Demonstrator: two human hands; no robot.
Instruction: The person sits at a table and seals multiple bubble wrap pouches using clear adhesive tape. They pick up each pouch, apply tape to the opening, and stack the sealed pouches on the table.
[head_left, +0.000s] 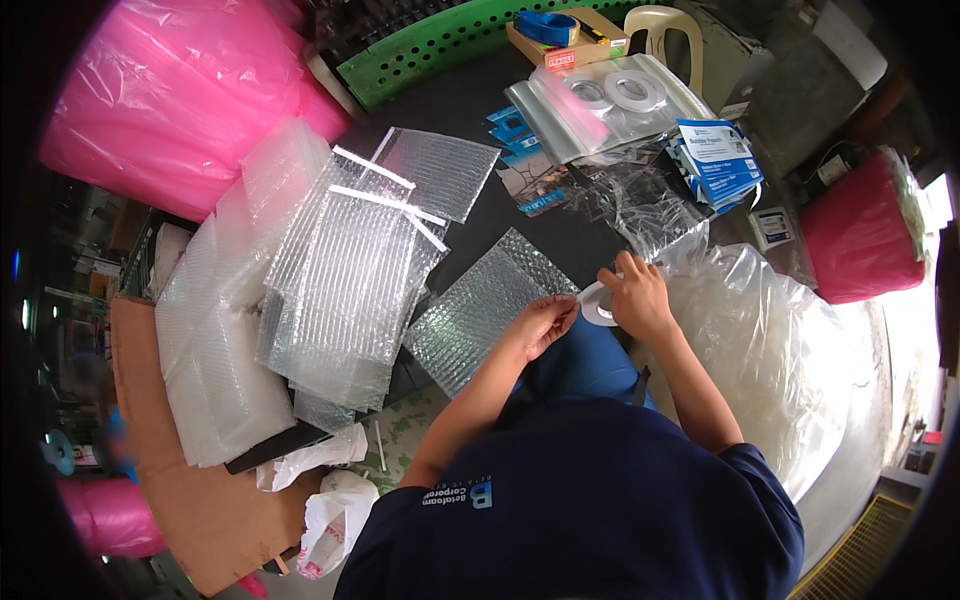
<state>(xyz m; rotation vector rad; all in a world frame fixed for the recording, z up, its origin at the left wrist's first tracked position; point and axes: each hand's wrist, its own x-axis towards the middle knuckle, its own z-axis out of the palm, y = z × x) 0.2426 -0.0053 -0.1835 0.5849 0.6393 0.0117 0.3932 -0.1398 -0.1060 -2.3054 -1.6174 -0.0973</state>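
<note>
A roll of white tape (598,304) is gripped by my right hand (640,295), whose fingers curl over its upper rim. My left hand (549,324) is closed in a pinch at the left side of the roll, by what looks like the tape's end; the fingertips hide most of it. Beside my left forearm a bubble-wrap pouch (470,320) lies flat on the black table (470,232). To the left, several bubble-wrap pouches (345,280) with white tape strips along their edges lie in a loose overlapping pile.
Stacked bubble-wrap sheets (215,330) cover the table's left edge. Tape rolls (634,91) rest on clear plastic sleeves at the back, near blue-and-white printed cards (715,160) and a cardboard box (590,42). A large clear plastic bag (770,350) bulges at my right.
</note>
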